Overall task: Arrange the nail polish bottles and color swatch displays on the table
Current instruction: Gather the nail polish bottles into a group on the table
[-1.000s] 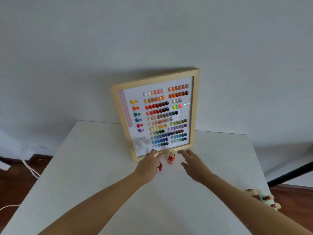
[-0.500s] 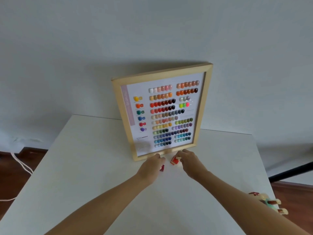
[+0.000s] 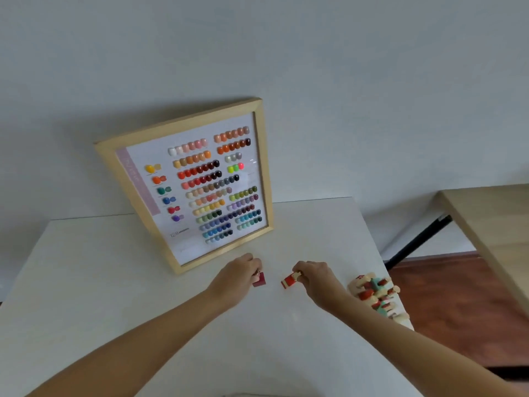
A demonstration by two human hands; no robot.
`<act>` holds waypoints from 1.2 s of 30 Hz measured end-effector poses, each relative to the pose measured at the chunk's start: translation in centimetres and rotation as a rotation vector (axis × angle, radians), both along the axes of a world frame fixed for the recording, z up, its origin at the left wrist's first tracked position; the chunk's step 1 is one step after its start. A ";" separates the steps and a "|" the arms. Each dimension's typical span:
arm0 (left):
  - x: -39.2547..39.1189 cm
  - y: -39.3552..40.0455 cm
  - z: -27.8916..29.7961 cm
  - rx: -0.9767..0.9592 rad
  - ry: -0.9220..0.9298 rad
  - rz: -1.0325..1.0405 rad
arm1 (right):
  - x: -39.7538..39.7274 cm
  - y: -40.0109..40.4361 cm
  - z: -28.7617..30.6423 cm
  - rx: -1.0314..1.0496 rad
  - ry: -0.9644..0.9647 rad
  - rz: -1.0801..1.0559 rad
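While the framed swatch board (image 3: 197, 184) is leaning against the wall at the back of the white table (image 3: 86, 282), its only legible writing is showing near the lower left of the sheet: "128", with smaller print beside it too blurred to read. A pink strip down the left edge is carrying lettering that cannot be made out. One board is standing there, its rows of glossy colour tips running from whites and pinks through reds, greens and blues. Two small bottles are being handled just in front of it. The left hand (image 3: 237, 277) is pinching the dark red bottle (image 3: 260, 280) by its top, upright on the table; the right hand (image 3: 317, 277) is gripping the cap of the brighter red bottle (image 3: 289, 281), tilted sideways. A cluster of further bottles (image 3: 376, 295) is lying at the table's right edge, too jumbled to count.
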State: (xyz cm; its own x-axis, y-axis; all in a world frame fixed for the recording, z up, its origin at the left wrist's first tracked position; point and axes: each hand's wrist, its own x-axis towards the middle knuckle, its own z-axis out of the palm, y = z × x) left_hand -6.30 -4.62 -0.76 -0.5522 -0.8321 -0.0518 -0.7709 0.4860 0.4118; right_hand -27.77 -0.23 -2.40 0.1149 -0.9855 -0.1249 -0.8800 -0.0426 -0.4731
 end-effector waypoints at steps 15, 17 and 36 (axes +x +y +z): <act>-16.0 5.8 -0.4 0.087 0.010 -0.431 | -12.4 14.5 0.8 0.055 -0.051 -0.363; -17.4 6.5 -0.7 0.095 0.015 -0.463 | -13.2 15.6 0.6 0.059 -0.072 -0.383; -23.0 9.3 -3.1 0.052 -0.119 -0.447 | -15.1 16.0 -0.6 0.075 -0.014 -0.336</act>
State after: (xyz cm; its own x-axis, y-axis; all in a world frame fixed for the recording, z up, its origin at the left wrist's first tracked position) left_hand -29.27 4.67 -3.82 -0.8439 -0.5083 -0.1719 -0.5337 0.7624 0.3659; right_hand -42.88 15.77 -3.01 -0.2120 -0.9567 -0.1995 -0.8325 0.2837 -0.4758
